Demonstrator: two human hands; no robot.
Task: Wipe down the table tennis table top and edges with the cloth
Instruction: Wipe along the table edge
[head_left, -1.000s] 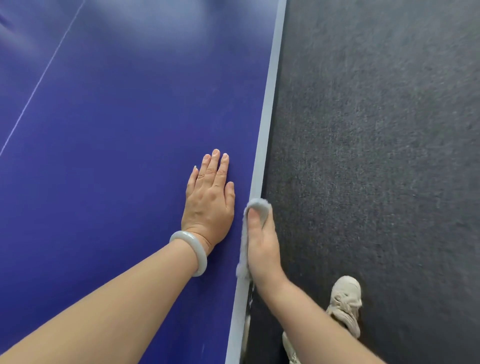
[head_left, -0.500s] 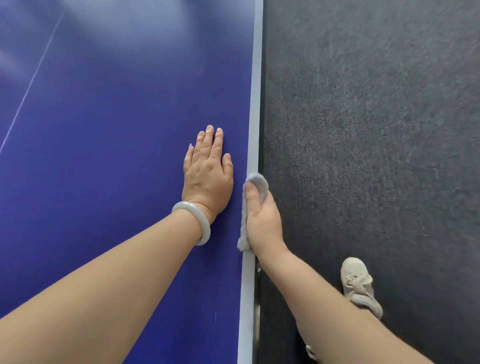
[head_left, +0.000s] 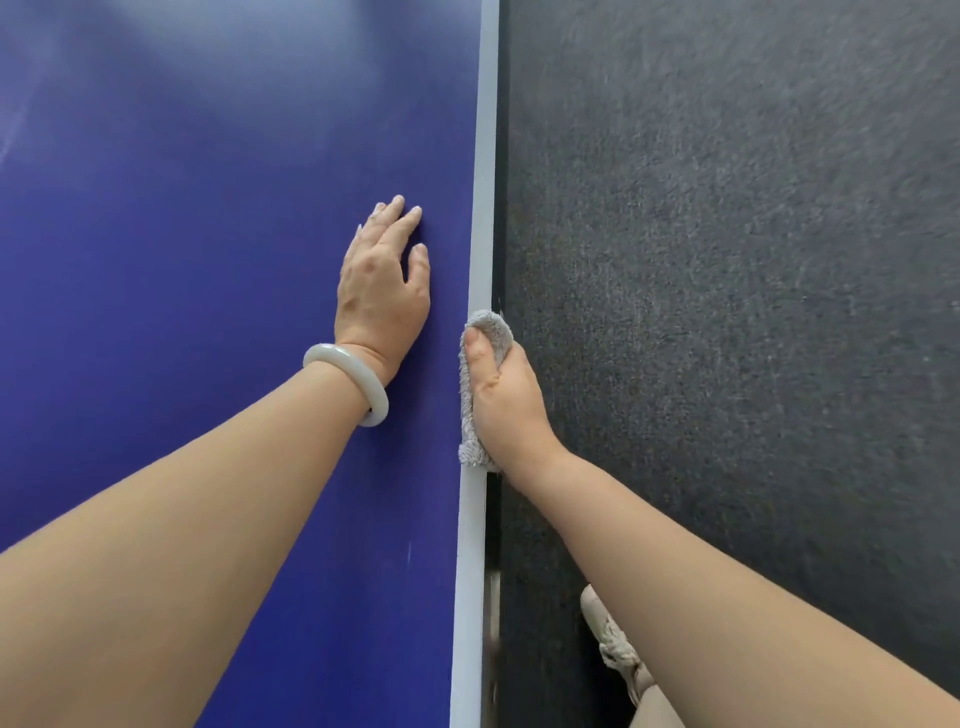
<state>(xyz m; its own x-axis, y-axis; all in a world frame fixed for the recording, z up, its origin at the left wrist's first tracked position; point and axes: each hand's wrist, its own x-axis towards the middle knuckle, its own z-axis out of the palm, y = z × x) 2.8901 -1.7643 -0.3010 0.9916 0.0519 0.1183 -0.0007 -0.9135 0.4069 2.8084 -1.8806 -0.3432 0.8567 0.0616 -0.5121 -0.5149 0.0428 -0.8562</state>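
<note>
- While the left hand (head_left: 382, 291) lies flat on the blue tabletop (head_left: 208, 260), its fingers (head_left: 402, 218) are straight and close together, and a pale bangle (head_left: 358, 374) circles that wrist.
- At the rim, the right hand (head_left: 506, 400) grips the grey cloth (head_left: 488, 327) against the white edge strip (head_left: 480, 208), thumb pressed on top; its other fingers are hidden.
- Below lie dark carpet (head_left: 727, 260) and a pale shoe (head_left: 608, 639).

The left hand (head_left: 382, 296) is laid flat, fingers straight, just beside the grip; the cloth (head_left: 491, 327) is clasped by the right hand (head_left: 506, 400), thumb extended.
</note>
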